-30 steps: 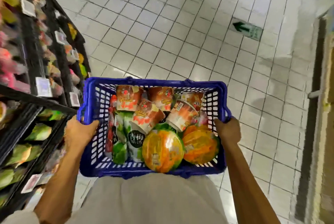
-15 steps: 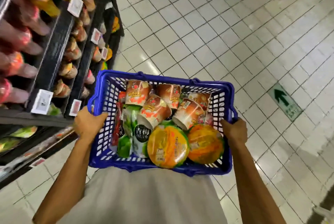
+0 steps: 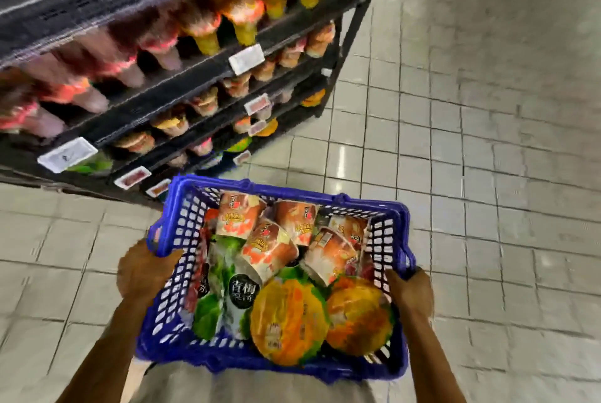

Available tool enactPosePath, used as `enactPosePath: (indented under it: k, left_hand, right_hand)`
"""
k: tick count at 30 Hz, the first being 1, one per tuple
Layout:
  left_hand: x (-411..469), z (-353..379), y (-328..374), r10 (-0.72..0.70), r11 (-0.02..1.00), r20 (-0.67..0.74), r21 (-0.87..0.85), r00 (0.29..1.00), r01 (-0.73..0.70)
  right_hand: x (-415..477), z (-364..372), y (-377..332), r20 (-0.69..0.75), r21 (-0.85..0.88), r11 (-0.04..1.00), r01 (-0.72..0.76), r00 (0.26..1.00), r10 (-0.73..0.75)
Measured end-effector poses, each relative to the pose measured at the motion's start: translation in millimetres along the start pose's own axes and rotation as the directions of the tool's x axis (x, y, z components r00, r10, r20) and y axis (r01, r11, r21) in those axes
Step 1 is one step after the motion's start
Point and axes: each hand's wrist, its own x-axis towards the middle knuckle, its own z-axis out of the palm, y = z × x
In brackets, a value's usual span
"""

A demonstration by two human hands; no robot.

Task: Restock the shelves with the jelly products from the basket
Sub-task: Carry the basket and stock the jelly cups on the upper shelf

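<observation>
**Basket turned to face the shelving; no stock placed yet**

Nearest you, both hands are where they were a second ago. Your left hand [image 3: 143, 272] is clamped on the left wall of the blue basket [image 3: 292, 189], and your right hand [image 3: 411, 295] is clamped on its right rim. You hold the basket against your front.

The load looks unchanged. Two round orange tubs [image 3: 287, 321] lie at the near end, green pouches [image 3: 224, 292] stand along the left side, and the cups [image 3: 270, 249] are piled toward the far end. Nothing has left the basket.

The change is in your facing. A second ago the shelves [image 3: 182, 90] ran along the left edge of the view. Now they fill the upper left, just beyond the basket's far corner, with their price tags [image 3: 246, 58] turned toward you. The picture is smeared by motion, so I judge the turn unfinished. The tiled floor [image 3: 455, 175] fills the right.

Assessment: you are close to the shelves, but stocking has not begun. With both hands occupied, you will probably need to free one or set the basket down. The blur makes it impossible to match products to shelf rows.
</observation>
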Motion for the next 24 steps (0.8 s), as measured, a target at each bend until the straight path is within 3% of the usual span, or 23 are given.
enactPosePath:
  k: [5, 10, 16, 24]
  left_hand:
    - [-50, 17, 9, -0.199, 0.964, -0.072, -0.194, 0.977, 0.182]
    - [-54, 50, -9, -0.391, 0.867, -0.031, -0.348, 0.92, 0.357]
    - [2, 99, -27, -0.463, 0.812, -0.026, -0.414, 0.886, 0.412]
    - [122, 211, -72, -0.501, 0.775, 0.035, -0.426, 0.865, 0.466]
  right_hand:
    - [60, -13, -57, 0.068, -0.11, 0.985, 0.136, 0.989, -0.129]
    - [99, 16, -122, 0.17, -0.189, 0.937, 0.295, 0.949, -0.265]
    - [147, 94, -166, 0.278, -0.238, 0.885, 0.4, 0.901, -0.332]
    - [248, 258, -183, 0.342, -0.293, 0.837, 0.461, 0.868, -0.359]
